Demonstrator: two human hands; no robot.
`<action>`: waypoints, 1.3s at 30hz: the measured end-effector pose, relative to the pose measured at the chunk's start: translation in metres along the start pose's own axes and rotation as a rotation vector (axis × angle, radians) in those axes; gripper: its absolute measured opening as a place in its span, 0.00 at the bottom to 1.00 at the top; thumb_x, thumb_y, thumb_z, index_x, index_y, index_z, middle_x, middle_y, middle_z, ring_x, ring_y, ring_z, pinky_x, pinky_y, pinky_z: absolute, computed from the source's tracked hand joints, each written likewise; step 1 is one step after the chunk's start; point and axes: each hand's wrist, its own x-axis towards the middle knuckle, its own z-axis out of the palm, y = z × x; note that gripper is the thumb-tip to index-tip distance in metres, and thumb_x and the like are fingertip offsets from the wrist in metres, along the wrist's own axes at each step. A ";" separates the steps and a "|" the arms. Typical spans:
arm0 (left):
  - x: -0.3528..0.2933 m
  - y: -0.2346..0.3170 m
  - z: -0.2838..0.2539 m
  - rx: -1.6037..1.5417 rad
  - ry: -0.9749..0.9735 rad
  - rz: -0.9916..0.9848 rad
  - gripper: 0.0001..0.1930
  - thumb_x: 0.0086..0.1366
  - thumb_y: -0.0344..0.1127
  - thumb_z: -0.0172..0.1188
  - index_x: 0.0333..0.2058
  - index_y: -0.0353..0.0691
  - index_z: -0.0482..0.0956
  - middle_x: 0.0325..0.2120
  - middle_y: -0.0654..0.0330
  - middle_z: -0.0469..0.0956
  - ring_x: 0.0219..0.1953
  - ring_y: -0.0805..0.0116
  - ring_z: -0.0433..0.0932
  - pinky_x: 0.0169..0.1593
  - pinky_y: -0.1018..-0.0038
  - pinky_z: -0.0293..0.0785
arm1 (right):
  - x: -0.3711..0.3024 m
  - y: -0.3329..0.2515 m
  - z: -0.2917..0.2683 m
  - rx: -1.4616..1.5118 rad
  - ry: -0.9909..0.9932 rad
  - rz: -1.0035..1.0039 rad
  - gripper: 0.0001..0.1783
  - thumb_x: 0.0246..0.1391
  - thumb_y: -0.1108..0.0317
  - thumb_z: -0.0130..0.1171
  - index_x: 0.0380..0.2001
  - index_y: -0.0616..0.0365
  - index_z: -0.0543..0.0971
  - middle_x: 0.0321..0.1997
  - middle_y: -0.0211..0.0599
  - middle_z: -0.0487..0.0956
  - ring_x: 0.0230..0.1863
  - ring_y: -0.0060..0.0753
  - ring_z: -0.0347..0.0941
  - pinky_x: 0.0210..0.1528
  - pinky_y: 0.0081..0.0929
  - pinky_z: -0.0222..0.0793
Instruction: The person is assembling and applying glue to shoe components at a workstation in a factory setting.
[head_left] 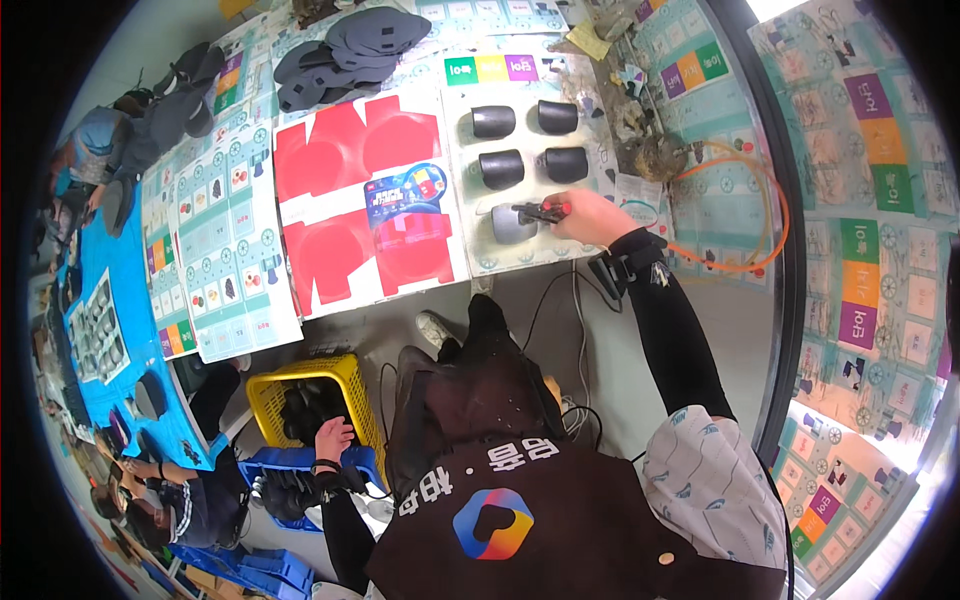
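Observation:
My right hand (588, 218) is closed around a small black tool with a red part (545, 211), whose exact kind I cannot make out. The tool's tip is over a dark grey curved piece (513, 226) near the table's front edge. Beyond it, several glossy black curved pieces (501, 168) lie in two rows on a pale sheet. My left hand (334, 438) hangs low beside a yellow plastic basket (262, 392), fingers apart and nothing visible in them. Dark pieces (312, 408) fill part of that basket.
Red-and-white printed card (330, 255) covers the table's middle, with dark grey flat pieces (372, 45) stacked behind it. An orange hose (783, 215) loops at the right. A blue crate (262, 462) stands below the yellow basket. Co-workers sit left, by a blue-topped table (150, 350).

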 end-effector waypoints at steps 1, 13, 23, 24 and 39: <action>0.003 -0.002 0.000 -0.008 -0.008 0.007 0.16 0.73 0.44 0.57 0.52 0.44 0.78 0.37 0.59 0.84 0.31 0.71 0.82 0.32 0.77 0.76 | 0.003 0.001 -0.004 -0.011 0.006 0.000 0.20 0.48 0.71 0.56 0.46 0.56 0.83 0.38 0.57 0.82 0.43 0.63 0.77 0.48 0.48 0.73; 0.001 -0.014 0.032 -0.139 0.046 -0.085 0.15 0.72 0.45 0.59 0.51 0.44 0.78 0.36 0.60 0.85 0.31 0.72 0.82 0.31 0.77 0.76 | 0.050 0.006 -0.004 -0.214 0.150 -0.225 0.13 0.49 0.71 0.54 0.40 0.55 0.79 0.30 0.55 0.80 0.37 0.63 0.78 0.39 0.55 0.72; 0.002 0.023 0.058 -0.118 0.059 -0.047 0.17 0.71 0.45 0.60 0.48 0.37 0.78 0.34 0.58 0.84 0.30 0.71 0.83 0.33 0.76 0.77 | 0.074 0.016 -0.020 -0.119 0.065 -0.126 0.22 0.45 0.74 0.54 0.47 0.57 0.82 0.34 0.58 0.81 0.40 0.63 0.77 0.43 0.53 0.73; 0.001 0.028 0.060 -0.121 0.069 -0.057 0.17 0.72 0.45 0.60 0.49 0.38 0.78 0.35 0.58 0.84 0.30 0.71 0.83 0.33 0.77 0.76 | 0.073 0.018 -0.020 -0.119 0.091 -0.182 0.20 0.46 0.75 0.53 0.45 0.59 0.82 0.34 0.58 0.81 0.40 0.64 0.77 0.43 0.52 0.73; 0.000 0.048 0.078 -0.103 0.087 -0.077 0.15 0.72 0.45 0.60 0.47 0.39 0.80 0.33 0.60 0.83 0.29 0.72 0.82 0.31 0.77 0.76 | 0.106 0.036 -0.043 -0.004 0.101 -0.208 0.17 0.47 0.72 0.61 0.43 0.60 0.81 0.33 0.58 0.80 0.39 0.65 0.75 0.41 0.46 0.72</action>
